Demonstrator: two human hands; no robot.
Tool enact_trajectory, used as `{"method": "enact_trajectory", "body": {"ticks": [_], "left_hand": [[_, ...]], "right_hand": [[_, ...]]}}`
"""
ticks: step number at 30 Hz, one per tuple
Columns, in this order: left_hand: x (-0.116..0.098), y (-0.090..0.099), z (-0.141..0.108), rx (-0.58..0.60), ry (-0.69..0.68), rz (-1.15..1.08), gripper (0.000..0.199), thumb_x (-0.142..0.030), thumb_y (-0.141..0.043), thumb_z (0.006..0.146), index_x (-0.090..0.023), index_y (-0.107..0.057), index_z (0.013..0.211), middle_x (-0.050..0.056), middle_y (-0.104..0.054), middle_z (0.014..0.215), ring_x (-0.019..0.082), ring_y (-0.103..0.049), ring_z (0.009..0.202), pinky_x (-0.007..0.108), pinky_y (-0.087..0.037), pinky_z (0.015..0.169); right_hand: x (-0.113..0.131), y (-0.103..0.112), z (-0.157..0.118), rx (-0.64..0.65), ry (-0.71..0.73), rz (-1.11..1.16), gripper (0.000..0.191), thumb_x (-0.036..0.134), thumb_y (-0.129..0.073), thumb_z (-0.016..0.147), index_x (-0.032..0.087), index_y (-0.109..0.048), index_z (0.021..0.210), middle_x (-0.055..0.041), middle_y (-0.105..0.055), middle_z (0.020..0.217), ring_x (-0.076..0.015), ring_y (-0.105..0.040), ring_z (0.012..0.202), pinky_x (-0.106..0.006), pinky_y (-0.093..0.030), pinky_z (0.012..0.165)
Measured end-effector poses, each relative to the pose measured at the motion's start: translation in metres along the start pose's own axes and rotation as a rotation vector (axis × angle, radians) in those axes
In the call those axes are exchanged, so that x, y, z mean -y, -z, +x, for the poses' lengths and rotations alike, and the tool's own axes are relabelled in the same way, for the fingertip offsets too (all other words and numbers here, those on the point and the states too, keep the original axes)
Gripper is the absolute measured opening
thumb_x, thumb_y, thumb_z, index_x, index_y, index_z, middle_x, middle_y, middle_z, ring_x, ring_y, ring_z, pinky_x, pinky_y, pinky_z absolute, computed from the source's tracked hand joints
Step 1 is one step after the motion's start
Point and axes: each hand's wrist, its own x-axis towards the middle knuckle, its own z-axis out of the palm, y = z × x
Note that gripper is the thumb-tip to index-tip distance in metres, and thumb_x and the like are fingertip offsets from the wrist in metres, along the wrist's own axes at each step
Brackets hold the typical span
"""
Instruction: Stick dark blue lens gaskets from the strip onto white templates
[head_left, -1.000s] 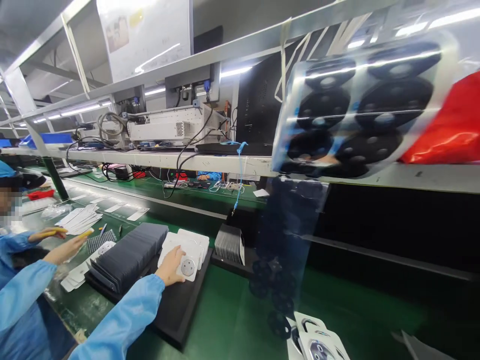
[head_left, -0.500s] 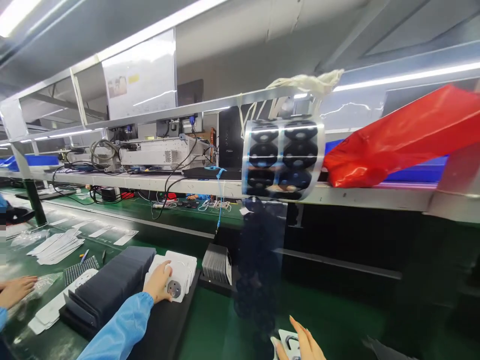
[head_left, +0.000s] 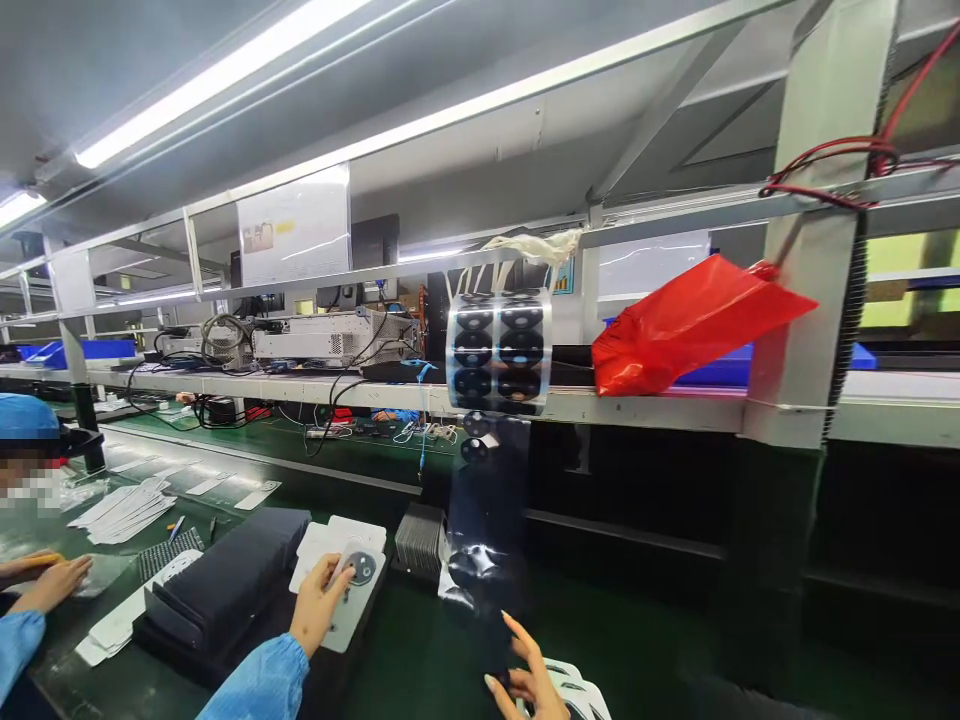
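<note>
My left hand point(head_left: 319, 605), in a blue sleeve, pinches a thin pale plate point(head_left: 346, 628) with rounded corners and a dark round disc near its top. More white plates point(head_left: 356, 528) lie behind it, beside a long row of dark upright sheets point(head_left: 236, 570). At the bottom, my right hand point(head_left: 529, 675) has its fingers curved and apart. It is by the lower end of a dark see-through strip point(head_left: 487, 500) hanging from a roll of black stickers point(head_left: 499, 350); whether it touches the strip I cannot tell. White plates with cutouts point(head_left: 577, 690) lie under that hand.
A small block of upright plates point(head_left: 420, 540) stands behind the strip. A red bag point(head_left: 675, 330) lies on the shelf point(head_left: 675, 412) before a pillar point(head_left: 802, 330). At left, a co-worker's hands point(head_left: 56, 580) work near loose white sheets point(head_left: 124, 510).
The view has shifted, showing more of the right side. My left hand now has a plate raised off the pile. My right hand has moved from a white plate toward the strip's lower end.
</note>
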Motion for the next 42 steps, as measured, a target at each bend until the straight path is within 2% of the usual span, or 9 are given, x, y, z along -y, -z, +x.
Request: {"method": "enact_trajectory", "body": {"ticks": [4, 10, 14, 18, 22, 26, 33, 38, 42], "left_hand": [[-0.019, -0.036, -0.022, 0.025, 0.13, -0.318, 0.05, -0.061, -0.067, 0.072, -0.021, -0.062, 0.101, 0.007, -0.076, 0.093, 0.025, -0.071, 0.087, 0.033, -0.055, 0.077], [-0.01, -0.074, -0.06, 0.012, 0.365, -0.569, 0.04, -0.048, -0.076, 0.071, -0.017, -0.065, 0.094, 0.007, -0.075, 0.076, 0.022, -0.072, 0.073, 0.031, -0.057, 0.065], [-0.005, -0.074, -0.077, 0.017, 0.475, -0.616, 0.026, -0.037, -0.072, 0.08, -0.015, -0.065, 0.092, 0.004, -0.071, 0.07, 0.018, -0.069, 0.064, 0.029, -0.055, 0.059], [-0.009, -0.062, -0.082, 0.029, 0.544, -0.619, 0.02, -0.031, -0.059, 0.091, -0.014, -0.062, 0.102, 0.002, -0.069, 0.086, 0.014, -0.065, 0.068, 0.03, -0.056, 0.063], [-0.011, -0.055, -0.084, 0.045, 0.584, -0.625, 0.022, -0.03, -0.058, 0.092, -0.014, -0.061, 0.108, 0.005, -0.067, 0.1, 0.016, -0.065, 0.079, 0.033, -0.057, 0.069], [-0.01, -0.061, -0.086, 0.086, 0.617, -0.633, 0.023, -0.031, -0.058, 0.092, -0.014, -0.061, 0.107, 0.004, -0.067, 0.097, 0.016, -0.065, 0.077, 0.034, -0.056, 0.069], [-0.011, -0.095, -0.062, 0.224, 0.591, -0.69, 0.014, -0.029, -0.065, 0.085, -0.017, -0.064, 0.091, 0.0, -0.068, 0.075, 0.014, -0.063, 0.065, 0.026, -0.049, 0.063], [-0.019, -0.113, -0.048, 0.457, 0.592, -0.708, 0.026, -0.034, -0.079, 0.071, -0.014, -0.07, 0.085, 0.001, -0.068, 0.07, 0.011, -0.06, 0.058, 0.021, -0.044, 0.056], [-0.019, -0.121, -0.043, 0.63, 0.615, -0.676, 0.033, -0.034, -0.087, 0.06, -0.009, -0.074, 0.078, 0.004, -0.068, 0.064, 0.01, -0.059, 0.053, 0.019, -0.042, 0.054]], "right_hand": [[0.004, 0.002, -0.002, 0.09, -0.092, 0.177, 0.061, 0.045, -0.064, 0.069, 0.024, -0.053, 0.125, -0.0038, -0.061, 0.101, -0.0167, -0.063, 0.065, -0.035, -0.051, 0.076], [0.013, 0.005, -0.002, 0.216, -0.18, 0.42, 0.066, 0.03, -0.075, 0.055, 0.026, -0.055, 0.117, -0.0023, -0.064, 0.1, -0.0224, -0.07, 0.08, -0.039, -0.052, 0.082], [0.012, 0.007, -0.001, 0.239, -0.192, 0.439, 0.066, 0.027, -0.078, 0.054, 0.025, -0.056, 0.116, -0.0031, -0.065, 0.099, -0.0231, -0.069, 0.083, -0.04, -0.052, 0.083], [0.01, 0.009, -0.002, 0.267, -0.207, 0.457, 0.068, 0.032, -0.082, 0.053, 0.023, -0.057, 0.115, -0.0037, -0.067, 0.097, -0.0247, -0.069, 0.087, -0.043, -0.05, 0.088], [0.008, 0.009, -0.002, 0.3, -0.215, 0.479, 0.075, 0.033, -0.082, 0.055, 0.022, -0.053, 0.123, -0.0051, -0.068, 0.099, -0.0248, -0.068, 0.09, -0.043, -0.047, 0.093], [0.009, 0.009, -0.003, 0.323, -0.218, 0.488, 0.085, 0.032, -0.081, 0.057, 0.023, -0.044, 0.133, -0.0041, -0.066, 0.1, -0.0237, -0.069, 0.091, -0.042, -0.047, 0.095], [0.009, 0.012, -0.002, 0.304, -0.205, 0.478, 0.085, 0.03, -0.08, 0.062, 0.029, -0.04, 0.138, -0.0035, -0.067, 0.102, -0.0229, -0.069, 0.093, -0.04, -0.05, 0.091], [0.012, 0.008, -0.005, 0.194, -0.213, 0.404, 0.074, 0.038, -0.076, 0.069, 0.027, -0.046, 0.135, -0.0045, -0.068, 0.102, -0.0248, -0.068, 0.097, -0.041, -0.049, 0.094], [0.021, 0.003, -0.008, 0.081, -0.201, 0.29, 0.067, 0.048, -0.072, 0.072, 0.026, -0.052, 0.132, -0.0028, -0.072, 0.088, -0.0254, -0.069, 0.092, -0.037, -0.052, 0.088]]}}
